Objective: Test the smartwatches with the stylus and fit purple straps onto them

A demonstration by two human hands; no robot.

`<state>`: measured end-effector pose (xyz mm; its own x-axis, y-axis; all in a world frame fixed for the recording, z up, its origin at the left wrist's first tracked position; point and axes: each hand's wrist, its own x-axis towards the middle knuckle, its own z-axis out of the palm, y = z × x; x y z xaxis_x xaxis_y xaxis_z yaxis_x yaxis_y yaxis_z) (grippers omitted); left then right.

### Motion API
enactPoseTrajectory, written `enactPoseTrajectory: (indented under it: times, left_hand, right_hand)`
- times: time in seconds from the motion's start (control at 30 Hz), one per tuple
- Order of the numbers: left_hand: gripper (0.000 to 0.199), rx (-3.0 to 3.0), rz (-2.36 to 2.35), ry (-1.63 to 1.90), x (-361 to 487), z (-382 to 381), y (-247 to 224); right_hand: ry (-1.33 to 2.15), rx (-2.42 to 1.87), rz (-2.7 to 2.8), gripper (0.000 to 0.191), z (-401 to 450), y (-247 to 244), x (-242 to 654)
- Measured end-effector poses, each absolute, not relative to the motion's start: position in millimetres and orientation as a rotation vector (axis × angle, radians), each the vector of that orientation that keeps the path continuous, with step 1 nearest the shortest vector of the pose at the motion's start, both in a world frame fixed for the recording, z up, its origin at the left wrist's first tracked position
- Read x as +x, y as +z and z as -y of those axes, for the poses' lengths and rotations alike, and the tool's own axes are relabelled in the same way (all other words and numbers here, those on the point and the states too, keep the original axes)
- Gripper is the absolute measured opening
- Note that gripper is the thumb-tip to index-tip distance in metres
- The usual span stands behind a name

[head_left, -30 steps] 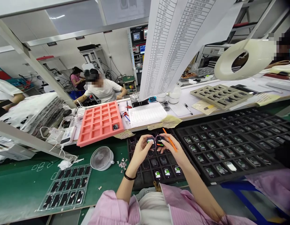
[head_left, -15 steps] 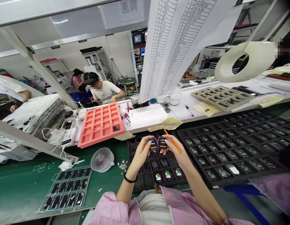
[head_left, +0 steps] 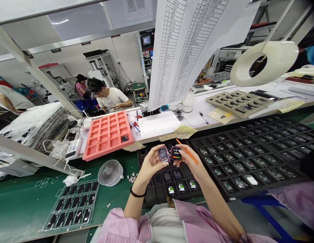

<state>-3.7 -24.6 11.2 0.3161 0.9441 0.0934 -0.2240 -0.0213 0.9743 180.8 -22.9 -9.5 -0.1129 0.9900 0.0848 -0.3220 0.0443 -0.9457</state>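
My left hand is closed around a smartwatch body with a purplish case, its face tilted and greyish with glare. Right beside it, my right hand grips a second smartwatch body, whose dark screen shows red and green areas. An orange stick, perhaps a pen, also rests across the right hand's fingers. Both watches are held up over a black foam tray. In that tray lie several watch bodies, among them a lit one with a green and white screen.
On the right a large black tray holds many watch bodies. A small fan and a clear tray of black pieces are at left. Behind stand a pink tray and paper sheets. A co-worker sits across the bench.
The left watch has tilted and shifted slightly left, its screen colours no longer clearly visible. My left thumb has slid down to its lower edge. The right hand has barely moved.
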Motion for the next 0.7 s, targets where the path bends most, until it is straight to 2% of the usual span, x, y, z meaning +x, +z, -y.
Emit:
enactPoseTrajectory:
  times: [0.2, 0.4, 0.7]
  left_hand:
    - [0.061, 1.394, -0.995, 1.160, -0.2, 19.6, 3.1]
    - [0.049, 1.342, -1.011, 1.182, 0.9, 17.6, -2.5]
    - [0.045, 1.325, -1.011, 1.206, 2.8, 14.0, -1.3]
  right_hand:
    - [1.386, -0.882, 1.157, 0.031, 22.1, -12.9, 180.0]
    - [1.432, -0.874, 1.231, 0.038, 19.6, -18.0, 176.9]
    - [1.421, -0.849, 1.232, 0.039, 16.0, -24.0, 175.9]
